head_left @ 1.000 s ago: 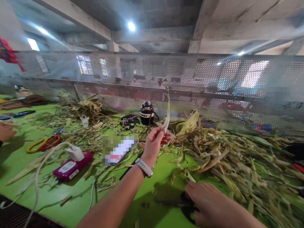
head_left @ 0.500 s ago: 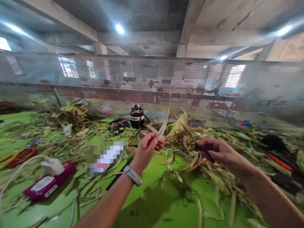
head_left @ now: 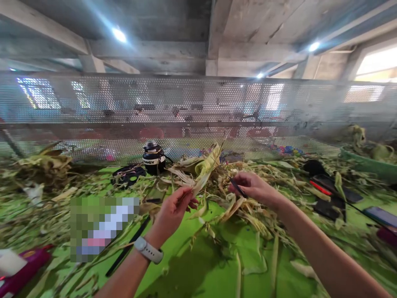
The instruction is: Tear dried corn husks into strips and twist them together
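Note:
My left hand (head_left: 173,210) pinches the lower end of a pale dried corn husk strip (head_left: 202,183), which slants up and to the right from the fingertips. A watch with a light band is on that wrist. To the right, my right hand (head_left: 257,191) grips a slim dark pointed tool (head_left: 237,188); its exact kind is not clear. The tool is apart from the strip. Behind both hands lies a heap of yellowish corn husks (head_left: 208,160), and more loose husks (head_left: 245,211) spread beneath my right hand on the green tabletop (head_left: 189,265).
A black jug (head_left: 154,159) stands near a perforated metal partition (head_left: 192,97). Left are a blurred-out flat object (head_left: 105,229), a black strip (head_left: 127,247) and a purple power strip (head_left: 25,269). Dark items with a red edge (head_left: 320,188), a phone (head_left: 380,217) and a green basin (head_left: 369,165) are right.
The view has turned right, so the tabletop things appear further left and the basin and phone have come into view. The strip now leans lower to the right; both hands keep their holds.

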The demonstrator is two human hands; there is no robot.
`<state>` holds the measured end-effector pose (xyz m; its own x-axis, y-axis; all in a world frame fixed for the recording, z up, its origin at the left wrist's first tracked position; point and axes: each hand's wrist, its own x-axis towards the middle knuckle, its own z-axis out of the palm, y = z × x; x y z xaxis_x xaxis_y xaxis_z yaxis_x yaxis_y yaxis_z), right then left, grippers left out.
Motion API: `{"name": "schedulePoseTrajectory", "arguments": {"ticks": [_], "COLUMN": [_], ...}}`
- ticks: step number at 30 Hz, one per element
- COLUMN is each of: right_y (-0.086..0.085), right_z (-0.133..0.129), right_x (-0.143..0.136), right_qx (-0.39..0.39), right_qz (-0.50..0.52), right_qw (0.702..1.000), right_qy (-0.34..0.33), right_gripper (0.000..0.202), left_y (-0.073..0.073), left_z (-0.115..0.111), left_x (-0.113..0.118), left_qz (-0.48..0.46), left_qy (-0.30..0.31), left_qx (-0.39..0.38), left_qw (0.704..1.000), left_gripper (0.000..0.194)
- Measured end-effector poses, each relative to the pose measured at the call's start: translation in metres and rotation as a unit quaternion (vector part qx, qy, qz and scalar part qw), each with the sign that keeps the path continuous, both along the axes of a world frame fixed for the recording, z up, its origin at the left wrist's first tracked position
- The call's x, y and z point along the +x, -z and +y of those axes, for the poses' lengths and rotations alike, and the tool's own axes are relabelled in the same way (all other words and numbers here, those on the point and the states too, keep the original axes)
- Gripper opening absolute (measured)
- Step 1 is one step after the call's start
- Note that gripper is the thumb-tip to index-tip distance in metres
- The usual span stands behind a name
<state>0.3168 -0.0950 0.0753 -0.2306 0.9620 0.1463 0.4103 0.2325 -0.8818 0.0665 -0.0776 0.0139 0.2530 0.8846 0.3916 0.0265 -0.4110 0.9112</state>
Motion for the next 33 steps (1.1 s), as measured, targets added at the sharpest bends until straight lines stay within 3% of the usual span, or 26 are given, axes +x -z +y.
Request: {"name": "schedulePoseTrajectory", "arguments": {"ticks": [8,13,17,23,26,33], "right_y": [0.002,0.002,-0.002,-0.002,-0.001,0.012], "right_z": [0.001,0.003,0.0,-0.007,-0.011,-0.015], "right_x": [0.002,0.004,0.001,-0.013,-0.02,-0.033], "right_qx": [0.06,0.081,0.064,0.034,0.004,-0.039], "right_qz": [-0.037,-0.01,0.02,0.035,0.052,0.051], "right_qw": [0.996,0.992,0.993,0.997,0.998,0.998], "right_qy": [0.053,0.096,0.1,0.052,0.039,0.002], "right_gripper": [0.032,0.037,0.04,0.041,0.042,0.044], "left_y": [0.001,-0.002,-0.005,-0.003,-0.005,-0.009], "left_z": [0.002,0.003,0.003,0.002,-0.002,-0.01], "left_x": [-0.001,-0.001,0.001,0.011,0.015,0.019], "left_qz": [0.004,-0.007,-0.085,-0.302,-0.352,-0.307], "left_qy": [-0.007,-0.015,-0.049,-0.031,-0.011,-0.039], "left_qx": [-0.003,-0.035,-0.065,-0.203,-0.228,-0.184], "left_qw": [1.0,0.999,0.993,0.931,0.908,0.933], "left_gripper": [0.021,0.024,0.019,0.028,0.03,0.025]}}
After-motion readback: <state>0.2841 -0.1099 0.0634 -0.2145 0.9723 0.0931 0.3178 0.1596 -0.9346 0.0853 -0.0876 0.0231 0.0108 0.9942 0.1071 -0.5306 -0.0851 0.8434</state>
